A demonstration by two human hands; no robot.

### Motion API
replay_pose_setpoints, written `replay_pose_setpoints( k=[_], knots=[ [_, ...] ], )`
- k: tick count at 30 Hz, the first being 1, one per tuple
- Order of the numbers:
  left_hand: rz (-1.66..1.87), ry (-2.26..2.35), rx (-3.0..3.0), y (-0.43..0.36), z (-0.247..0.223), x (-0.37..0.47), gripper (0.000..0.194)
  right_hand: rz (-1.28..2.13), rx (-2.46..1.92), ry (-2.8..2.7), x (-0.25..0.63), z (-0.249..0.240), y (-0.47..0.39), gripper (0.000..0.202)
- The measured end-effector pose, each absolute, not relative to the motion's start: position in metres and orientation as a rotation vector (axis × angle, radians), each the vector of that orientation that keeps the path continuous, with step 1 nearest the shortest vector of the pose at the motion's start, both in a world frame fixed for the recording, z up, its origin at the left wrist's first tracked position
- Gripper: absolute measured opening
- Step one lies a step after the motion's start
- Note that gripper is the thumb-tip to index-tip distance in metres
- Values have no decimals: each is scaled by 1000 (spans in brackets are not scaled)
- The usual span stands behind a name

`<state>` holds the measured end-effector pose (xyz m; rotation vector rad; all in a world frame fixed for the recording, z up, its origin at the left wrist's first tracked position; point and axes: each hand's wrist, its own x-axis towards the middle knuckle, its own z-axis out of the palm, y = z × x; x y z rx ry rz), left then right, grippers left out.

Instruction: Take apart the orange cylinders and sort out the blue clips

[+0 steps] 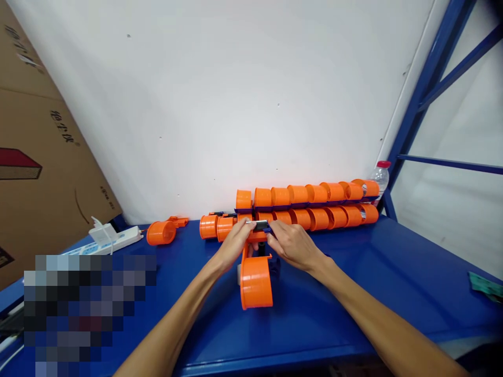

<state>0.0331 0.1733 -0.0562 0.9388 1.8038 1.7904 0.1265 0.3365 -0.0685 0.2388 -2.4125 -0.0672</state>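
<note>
An orange plastic part [256, 283] with a round drum and a narrow arm is held over the blue table, its drum toward me. My left hand [234, 243] is closed around the left side of its arm, thumb side near a dark serrated strip [259, 225] on top. My right hand [293, 243] is closed at the right side of the arm, its fingertips pressed against a small dark blue piece [268, 230]. The fingers partly cover where these pieces meet. Something dark under the arm is mostly hidden.
Two stacked rows of similar orange drums [301, 195] line the white wall behind my hands. Another orange part [161, 233] lies left, near a white power strip [121, 238]. A clear bottle [382, 175] stands back right; a cardboard box [47, 131] rises at left.
</note>
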Motion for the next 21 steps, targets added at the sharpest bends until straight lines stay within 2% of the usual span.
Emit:
replay_pose_setpoints(
  k=[21],
  knots=[
    [1810, 1662, 834, 177, -42, 34, 46, 56, 253, -2473, 128, -61, 339, 16]
  ],
)
